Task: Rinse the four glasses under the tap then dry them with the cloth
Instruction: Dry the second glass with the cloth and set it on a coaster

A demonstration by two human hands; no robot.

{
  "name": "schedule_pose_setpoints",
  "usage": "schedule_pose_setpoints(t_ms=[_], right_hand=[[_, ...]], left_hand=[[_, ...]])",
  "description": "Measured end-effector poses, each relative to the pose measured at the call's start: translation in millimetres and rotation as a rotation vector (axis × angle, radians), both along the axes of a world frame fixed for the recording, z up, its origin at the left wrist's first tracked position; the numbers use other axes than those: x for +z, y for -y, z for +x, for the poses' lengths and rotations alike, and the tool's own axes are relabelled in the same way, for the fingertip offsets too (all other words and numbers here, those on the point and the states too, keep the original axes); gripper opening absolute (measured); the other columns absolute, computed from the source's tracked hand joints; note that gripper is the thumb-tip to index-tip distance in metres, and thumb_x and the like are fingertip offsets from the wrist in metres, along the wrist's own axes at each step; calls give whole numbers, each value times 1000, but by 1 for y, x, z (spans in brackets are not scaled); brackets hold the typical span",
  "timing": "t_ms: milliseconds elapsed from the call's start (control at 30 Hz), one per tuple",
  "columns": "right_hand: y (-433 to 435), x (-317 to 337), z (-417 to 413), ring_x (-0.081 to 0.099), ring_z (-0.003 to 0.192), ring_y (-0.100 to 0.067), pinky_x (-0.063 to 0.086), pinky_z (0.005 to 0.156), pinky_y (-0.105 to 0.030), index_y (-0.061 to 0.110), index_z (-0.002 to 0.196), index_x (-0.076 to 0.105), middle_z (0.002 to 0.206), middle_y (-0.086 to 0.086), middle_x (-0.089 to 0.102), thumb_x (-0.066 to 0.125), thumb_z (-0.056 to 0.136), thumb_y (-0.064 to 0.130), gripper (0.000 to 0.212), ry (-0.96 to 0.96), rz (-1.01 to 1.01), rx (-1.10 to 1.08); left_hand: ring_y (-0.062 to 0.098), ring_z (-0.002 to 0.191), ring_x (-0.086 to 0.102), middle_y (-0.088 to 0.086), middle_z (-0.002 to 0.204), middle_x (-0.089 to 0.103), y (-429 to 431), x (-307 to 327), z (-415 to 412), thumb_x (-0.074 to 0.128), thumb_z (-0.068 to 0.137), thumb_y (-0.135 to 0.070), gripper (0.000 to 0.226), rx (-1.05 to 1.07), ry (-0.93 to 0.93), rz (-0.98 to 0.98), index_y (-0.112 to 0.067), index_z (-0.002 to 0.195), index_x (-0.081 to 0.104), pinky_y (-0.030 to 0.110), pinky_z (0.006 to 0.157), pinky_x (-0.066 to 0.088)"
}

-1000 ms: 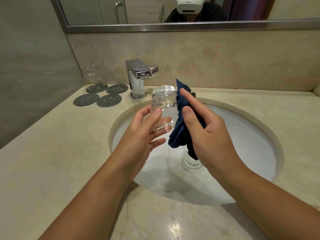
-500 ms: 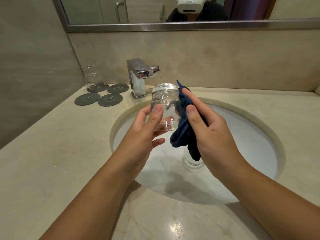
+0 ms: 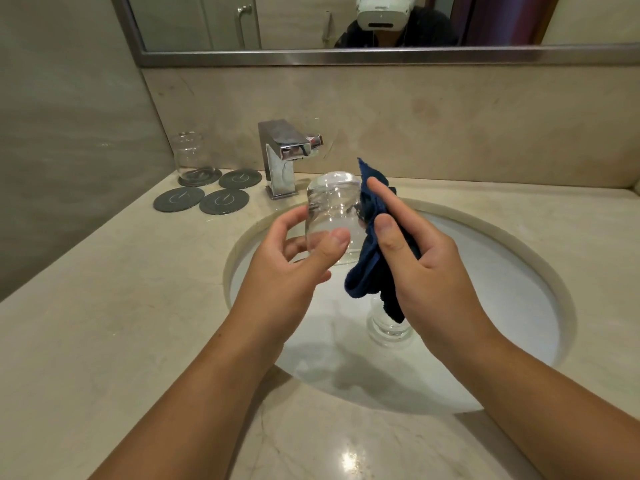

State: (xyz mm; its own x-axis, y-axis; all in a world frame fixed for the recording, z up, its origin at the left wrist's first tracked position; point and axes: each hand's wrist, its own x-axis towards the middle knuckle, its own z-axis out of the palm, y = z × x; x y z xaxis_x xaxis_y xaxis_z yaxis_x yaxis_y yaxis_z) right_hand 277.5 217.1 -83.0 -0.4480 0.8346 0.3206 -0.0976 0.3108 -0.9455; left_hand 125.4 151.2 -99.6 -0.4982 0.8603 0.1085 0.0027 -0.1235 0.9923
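Blue cloth (image 3: pixel 372 258), gripped in the right hand (image 3: pixel 429 271), presses the glass (image 3: pixel 332 216) held above the sink (image 3: pixel 502 289) in the left hand (image 3: pixel 287 271). That light, possibly wet hold could drop it onto the second glass (image 3: pixel 389 332) below.

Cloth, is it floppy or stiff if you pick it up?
Probably floppy: the cloth droops in folds from the right hand pinching it. Likely light too, since thumb and fingers alone hold it against the glass.

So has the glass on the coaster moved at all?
No. The glass stands on the same back-left coaster, just as far left of the tap as before.
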Motion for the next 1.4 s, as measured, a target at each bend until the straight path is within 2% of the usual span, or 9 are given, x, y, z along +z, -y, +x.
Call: schedule_pose_setpoints(t_ms=[167, 267, 367, 467, 733, 933, 1033, 1167, 1400], right_hand=[[-10, -6, -2, 70, 121, -12, 52, 110, -44, 39, 143, 63, 124, 18, 76, 47, 113, 30, 35, -59, -77, 6], [-9, -6, -1, 63, 119, -39, 54, 101, -53, 44, 140, 65, 116, 21, 77, 50, 112, 33, 34, -71, -74, -9], [-6, -3, 1, 72, 85, -25, 55, 66, -24, 46, 142, 62, 99, 21, 77, 51, 111, 33, 36, -53, -11, -46], [-1, -3, 2, 40, 54, -16, 37, 46, -26, 51, 139, 62, 75, 16, 63, 52, 109, 32, 37, -34, 33, -52], [-1, -2, 2, 39, 54, -22, 38, 45, -30, 54, 139, 61, 69, 9, 61, 51, 110, 32, 37, -23, 37, -26], [-1, 0, 1, 50, 114, -57, 47, 85, -62, 50, 138, 65, 126, -24, 62, 50, 111, 34, 35, -57, -64, 16], [0, 1, 3, 49, 71, -45, 45, 52, -34, 53, 138, 62, 101, -21, 71, 51, 110, 34, 36, -31, -35, -4], [6, 2, 2, 38, 55, -32, 37, 46, -27, 57, 134, 59, 70, 5, 63, 51, 110, 29, 39, -25, 12, 7], [-4, -2, -2, 59, 112, -54, 53, 88, -66, 47, 143, 62, 116, -2, 77, 47, 112, 34, 36, -91, -94, 22]], left_hand=[[24, 112, 76, 6, 118, 80, -2, 2, 1, 82, 69, -54, 87, -84, 116, 39, -28, 146, 52, 41, 98, 58], [27, 122, 72, 5, 124, 79, -4, 1, 1, 79, 79, -53, 78, -126, 103, 17, -29, 148, 52, 45, 106, 53], [14, 117, 71, -5, 123, 79, -4, 2, 0, 73, 81, -59, 69, -135, 77, -13, -39, 145, 57, 37, 98, 52], [0, 110, 71, -23, 114, 76, -2, 3, 1, 68, 68, -77, 65, -118, -16, -40, -56, 130, 65, 30, 89, 50], [7, 107, 74, -16, 117, 78, 4, 6, -1, 76, 68, -69, 58, -62, -19, 14, -50, 123, 75, 32, 88, 50], [14, 97, 76, -1, 115, 81, 0, 6, 1, 82, 73, -57, 73, -48, 84, 33, -39, 140, 58, 32, 84, 56], [21, 97, 75, 2, 112, 81, -1, 6, 2, 79, 78, -50, 68, -82, 124, 22, -34, 140, 59, 38, 87, 56], [22, 102, 78, 0, 113, 82, -1, 4, 1, 82, 66, -61, 86, -76, 65, 17, -35, 143, 54, 40, 92, 58], [23, 108, 74, 7, 126, 78, 0, 5, -1, 76, 76, -58, 77, -178, 89, 34, -31, 145, 57, 42, 97, 53]])
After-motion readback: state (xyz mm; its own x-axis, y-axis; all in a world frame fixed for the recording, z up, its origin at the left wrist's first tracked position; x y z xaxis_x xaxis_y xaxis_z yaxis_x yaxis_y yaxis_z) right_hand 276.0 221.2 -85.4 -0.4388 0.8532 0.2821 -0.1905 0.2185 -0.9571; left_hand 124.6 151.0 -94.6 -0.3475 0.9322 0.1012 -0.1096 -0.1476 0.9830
